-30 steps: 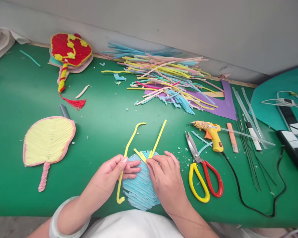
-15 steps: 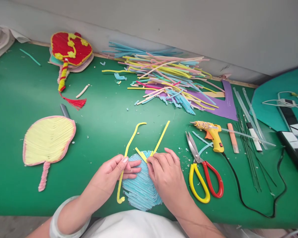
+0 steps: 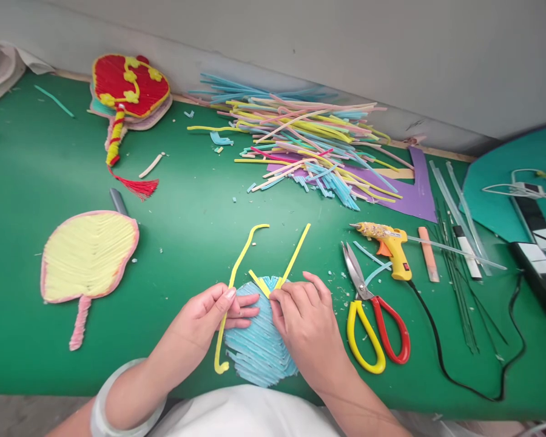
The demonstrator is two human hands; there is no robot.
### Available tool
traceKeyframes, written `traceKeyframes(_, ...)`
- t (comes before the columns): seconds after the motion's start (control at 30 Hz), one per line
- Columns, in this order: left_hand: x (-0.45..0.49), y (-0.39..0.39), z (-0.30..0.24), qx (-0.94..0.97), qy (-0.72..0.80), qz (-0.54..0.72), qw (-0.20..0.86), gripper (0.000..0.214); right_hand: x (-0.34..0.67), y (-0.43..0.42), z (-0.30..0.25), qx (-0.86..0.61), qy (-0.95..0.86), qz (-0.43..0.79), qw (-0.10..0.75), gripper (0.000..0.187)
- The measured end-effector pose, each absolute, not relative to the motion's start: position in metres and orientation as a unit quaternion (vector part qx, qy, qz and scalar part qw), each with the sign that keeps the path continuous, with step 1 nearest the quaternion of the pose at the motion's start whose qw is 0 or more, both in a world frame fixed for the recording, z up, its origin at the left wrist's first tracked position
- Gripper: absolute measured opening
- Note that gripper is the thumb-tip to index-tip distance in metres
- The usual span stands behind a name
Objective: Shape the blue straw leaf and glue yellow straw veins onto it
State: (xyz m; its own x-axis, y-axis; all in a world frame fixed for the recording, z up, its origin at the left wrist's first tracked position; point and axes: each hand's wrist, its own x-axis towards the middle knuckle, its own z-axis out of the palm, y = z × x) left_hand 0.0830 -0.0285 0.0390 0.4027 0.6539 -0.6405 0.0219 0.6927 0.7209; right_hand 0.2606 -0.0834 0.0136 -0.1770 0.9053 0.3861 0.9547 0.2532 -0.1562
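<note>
A blue leaf-shaped fan panel (image 3: 257,340), made of rows of pipe cleaners, lies on the table close to my body. My left hand (image 3: 213,312) pinches a long bent yellow pipe cleaner (image 3: 241,258) between thumb and index finger; its other fingers stretch over the panel's left side. With its fingertips, my right hand (image 3: 303,321) presses a second yellow pipe cleaner (image 3: 296,252) near the panel's top notch. A short yellow end (image 3: 258,283) and a longer one spread in a V from those fingertips, where the join is hidden.
Scissors (image 3: 366,303) and a yellow glue gun (image 3: 386,246) with a black cord lie to the right. A yellow leaf fan (image 3: 91,258) rests at left, and a red fan (image 3: 130,88) behind it. Loose pipe cleaners (image 3: 300,127) are heaped along the wall.
</note>
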Motion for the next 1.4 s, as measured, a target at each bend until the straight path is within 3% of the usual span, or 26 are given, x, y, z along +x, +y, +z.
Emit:
traceKeyframes(0.7,0.082,-0.029,0.038,0.336,0.504,0.207,0.768,0.051,0.261,-0.096,0.020,-0.612,-0.750,-0.039,0.246,0.015)
traceKeyframes(1.1,0.081,-0.029,0.037,0.346,0.499,0.212,0.766,0.050,0.266,-0.113,0.007,-0.565,-0.817,0.005,0.119,0.060)
traceKeyframes(1.4,0.082,-0.030,0.037,0.345,0.501,0.209,0.766,0.050,0.267,-0.113,0.005,-0.563,-0.820,0.007,0.103,0.063)
